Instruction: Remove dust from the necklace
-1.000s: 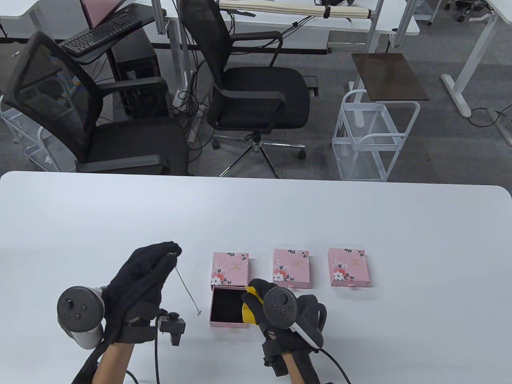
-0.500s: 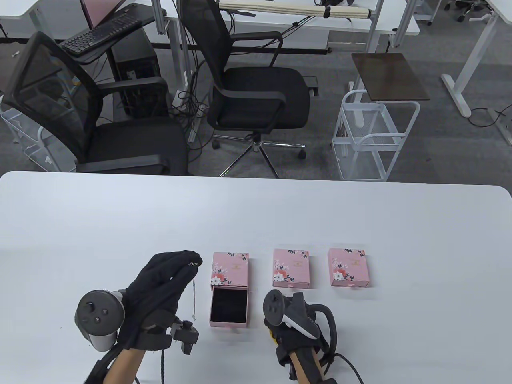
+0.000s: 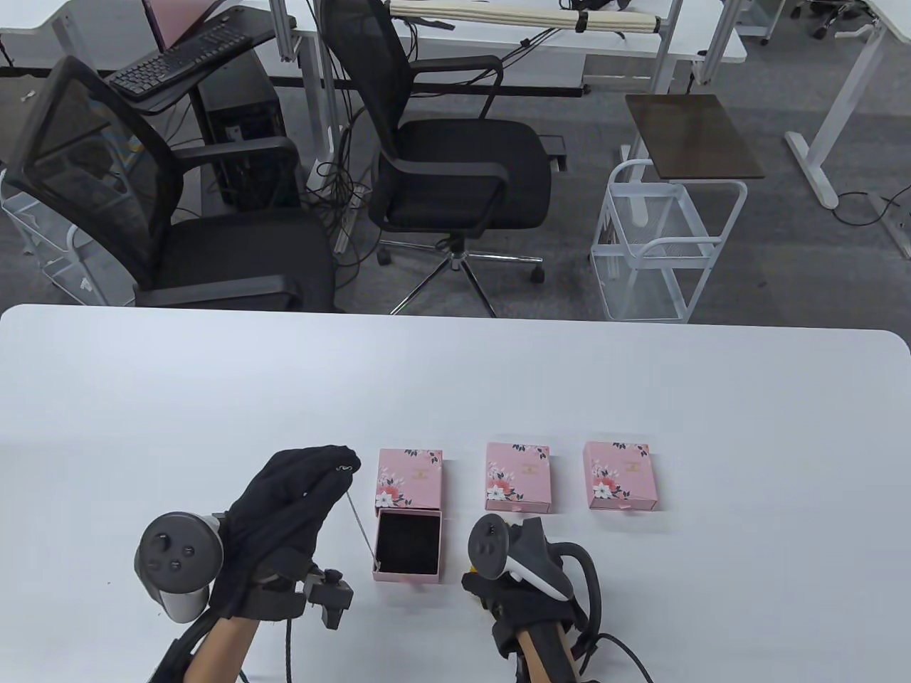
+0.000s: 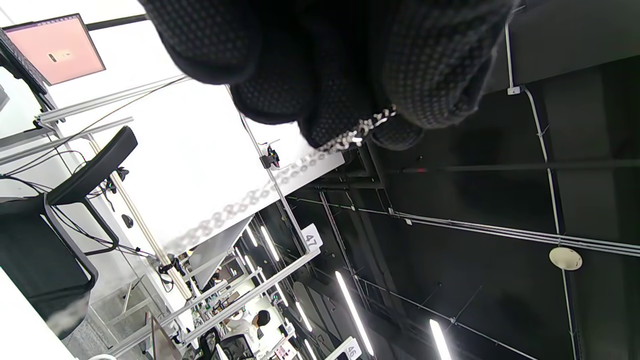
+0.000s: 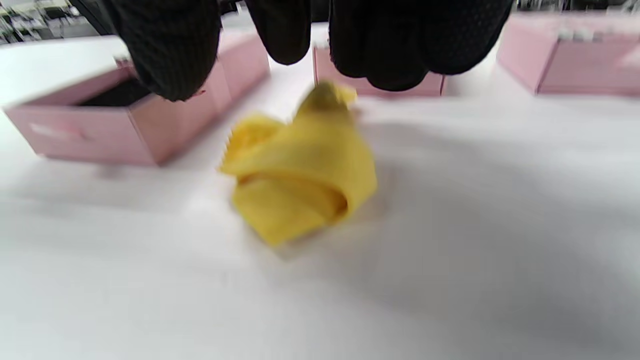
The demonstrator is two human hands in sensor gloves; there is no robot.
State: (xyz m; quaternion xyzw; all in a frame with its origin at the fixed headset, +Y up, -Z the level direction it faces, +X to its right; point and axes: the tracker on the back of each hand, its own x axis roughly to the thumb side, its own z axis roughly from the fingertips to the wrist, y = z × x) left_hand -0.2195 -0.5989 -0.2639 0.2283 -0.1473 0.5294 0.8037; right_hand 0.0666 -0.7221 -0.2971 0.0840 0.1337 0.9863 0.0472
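Necklace (image 3: 361,530) swung toward open box (image 3: 408,544); cloth (image 5: 300,172) beside.

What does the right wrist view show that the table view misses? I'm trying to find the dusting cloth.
Only the right wrist view shows the crumpled yellow cloth lying whole on the table, below the right hand's fingers. Only the table view shows the left hand pinching the necklace, which hangs toward the open box, plus two closed boxes. Both share the open pink box and the white table.
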